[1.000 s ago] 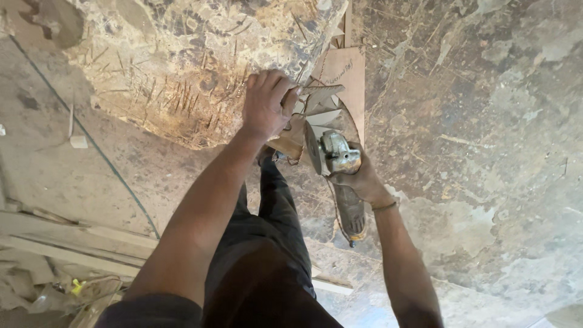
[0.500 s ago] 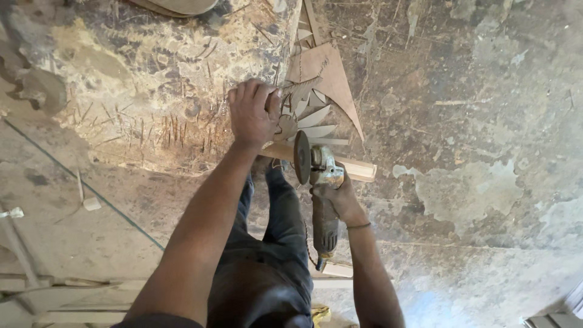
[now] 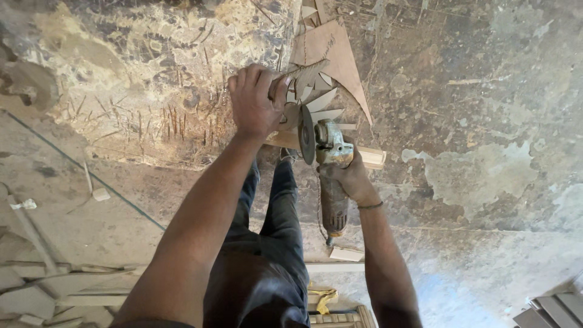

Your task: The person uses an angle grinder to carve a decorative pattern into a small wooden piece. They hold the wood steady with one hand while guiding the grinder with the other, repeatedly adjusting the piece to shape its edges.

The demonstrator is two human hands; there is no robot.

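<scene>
Near the frame's centre, the left hand (image 3: 255, 100) presses a thin wooden piece (image 3: 303, 76) down, fingers clamped on it; it looks light and brittle. Just below, the right hand (image 3: 349, 176) grips the grinder (image 3: 328, 164), fingers wrapped tight around its body.

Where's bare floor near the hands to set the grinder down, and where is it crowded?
Bare floor lies right of the angle grinder held in the right hand, beyond the wooden strip. Another patch lies left of the left hand. Crowded: cut plywood pieces ahead, wood scraps lower left.
</scene>
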